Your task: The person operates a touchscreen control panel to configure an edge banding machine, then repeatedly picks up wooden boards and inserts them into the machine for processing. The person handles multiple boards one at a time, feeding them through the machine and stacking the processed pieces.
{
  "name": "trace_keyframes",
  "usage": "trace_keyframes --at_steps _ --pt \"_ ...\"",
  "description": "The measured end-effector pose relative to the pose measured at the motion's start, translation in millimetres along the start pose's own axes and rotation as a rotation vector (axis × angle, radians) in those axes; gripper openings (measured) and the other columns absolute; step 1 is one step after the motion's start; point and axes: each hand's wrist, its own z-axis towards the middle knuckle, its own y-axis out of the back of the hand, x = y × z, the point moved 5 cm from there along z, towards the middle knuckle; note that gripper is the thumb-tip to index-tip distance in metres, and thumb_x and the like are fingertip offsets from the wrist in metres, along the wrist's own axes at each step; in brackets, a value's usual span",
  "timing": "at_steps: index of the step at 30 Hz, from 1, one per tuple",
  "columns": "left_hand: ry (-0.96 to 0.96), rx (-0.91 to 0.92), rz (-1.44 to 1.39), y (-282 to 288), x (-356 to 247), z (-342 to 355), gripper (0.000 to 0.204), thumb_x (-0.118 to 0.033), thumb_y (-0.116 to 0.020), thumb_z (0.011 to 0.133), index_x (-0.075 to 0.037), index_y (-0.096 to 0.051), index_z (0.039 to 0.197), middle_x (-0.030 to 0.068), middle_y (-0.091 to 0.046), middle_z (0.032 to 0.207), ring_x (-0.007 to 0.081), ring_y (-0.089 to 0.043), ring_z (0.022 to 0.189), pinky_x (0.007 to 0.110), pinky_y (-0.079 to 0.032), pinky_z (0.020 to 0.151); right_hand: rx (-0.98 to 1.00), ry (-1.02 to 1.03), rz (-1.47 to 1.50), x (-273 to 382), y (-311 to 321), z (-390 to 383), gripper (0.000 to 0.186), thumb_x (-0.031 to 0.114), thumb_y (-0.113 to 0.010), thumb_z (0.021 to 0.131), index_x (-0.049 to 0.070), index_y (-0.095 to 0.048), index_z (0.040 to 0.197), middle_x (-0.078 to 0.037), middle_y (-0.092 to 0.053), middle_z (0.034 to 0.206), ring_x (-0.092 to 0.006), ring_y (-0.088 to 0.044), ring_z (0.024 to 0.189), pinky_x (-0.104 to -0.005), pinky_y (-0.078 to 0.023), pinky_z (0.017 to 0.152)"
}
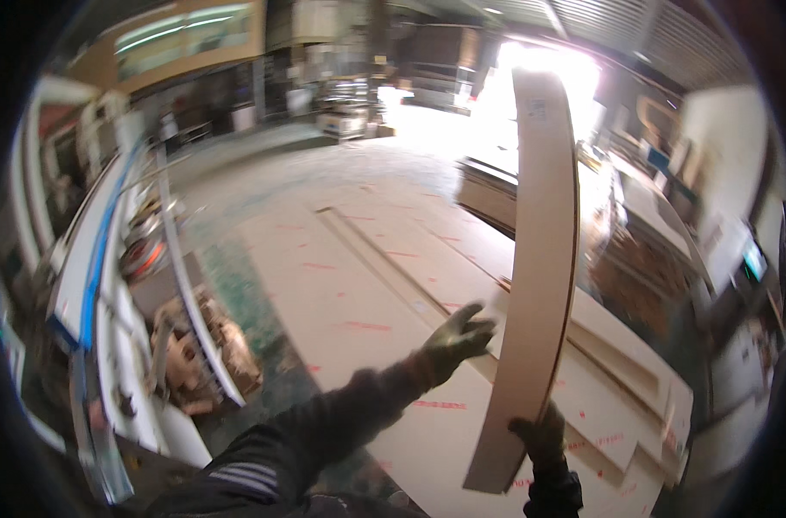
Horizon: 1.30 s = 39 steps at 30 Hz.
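A long, pale wooden board (pixel 535 233) stands raised in front of me, its lower end tilted toward the left. My right hand (pixel 541 436), in a dark glove, is closed around the board's right edge near its lower end. Just left of the board, my left hand (pixel 460 335) reaches out in a yellowish glove, fingers spread and apart from the wood. Below both hands lie large flat sheets (pixel 341 285) with red printed marks. Narrower strips and cut panels (pixel 617 388) rest on top of them to the right.
A long machine bed with a blue strip (pixel 95 259) runs along the left, with crumpled brown cardboard (pixel 199 354) beside it. Stacked panels (pixel 488 198) stand behind the board. More stacked material (pixel 643 233) is at the right. A loaded cart (pixel 345 108) stands far back.
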Motion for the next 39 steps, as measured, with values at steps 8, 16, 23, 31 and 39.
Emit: trace_keyframes --at_steps 8,16,23,31,39 --pt "-0.030 -0.332 -0.645 109.2 -113.0 -182.9 0.027 -0.021 -0.064 0.105 -0.004 -0.065 0.126 0.0079 -0.071 0.119 0.0217 -0.070 0.108 0.037 -0.059 0.095 0.924 0.084 -0.323 53.6 -130.6 7.1 0.080 0.020 -0.096 0.071 0.000 -0.058 0.139 -0.014 -0.069 0.127 -0.0237 -0.066 0.116 -0.0400 -0.055 0.097" --pt "-0.298 -0.718 -0.577 131.3 -150.3 -309.6 0.038 -0.032 -0.050 0.112 -0.003 -0.060 0.133 0.0109 -0.065 0.128 0.0240 -0.063 0.118 0.038 -0.051 0.106 0.922 0.533 -0.881 162.0 -314.3 7.9 0.146 0.059 -0.097 0.057 -0.013 -0.018 0.156 -0.034 -0.043 0.151 -0.0474 -0.046 0.140 -0.0507 -0.045 0.112" --pt "-0.273 -1.148 -0.115 139.7 -151.4 -389.6 0.047 -0.035 -0.039 0.115 0.003 -0.055 0.137 0.0154 -0.064 0.130 0.0263 -0.060 0.124 0.039 -0.049 0.108 1.134 0.828 -0.775 169.8 -447.3 -30.7 0.150 0.058 -0.095 0.061 -0.009 -0.004 0.159 -0.031 -0.046 0.146 -0.0459 -0.050 0.130 -0.0524 -0.046 0.108" --pt "-0.379 -1.345 -0.251 185.8 -160.9 -538.2 0.037 -0.026 -0.059 0.106 0.000 -0.058 0.133 0.0106 -0.066 0.128 0.0200 -0.066 0.118 0.036 -0.059 0.100 1.340 0.911 -0.714 140.0 -517.7 -30.7 0.138 0.049 -0.096 0.057 -0.003 -0.020 0.161 -0.028 -0.047 0.147 -0.0470 -0.046 0.137 -0.0515 -0.042 0.115" --pt "-0.238 -1.346 -0.296 216.0 -189.1 -629.8 0.025 -0.022 -0.065 0.103 -0.008 -0.066 0.124 0.0118 -0.074 0.109 0.0270 -0.074 0.099 0.043 -0.065 0.085 1.452 1.099 -0.883 153.6 -627.4 -43.5 0.133 0.049 -0.094 0.060 0.003 -0.022 0.163 -0.028 -0.043 0.152 -0.0474 -0.042 0.142 -0.0532 -0.038 0.117"
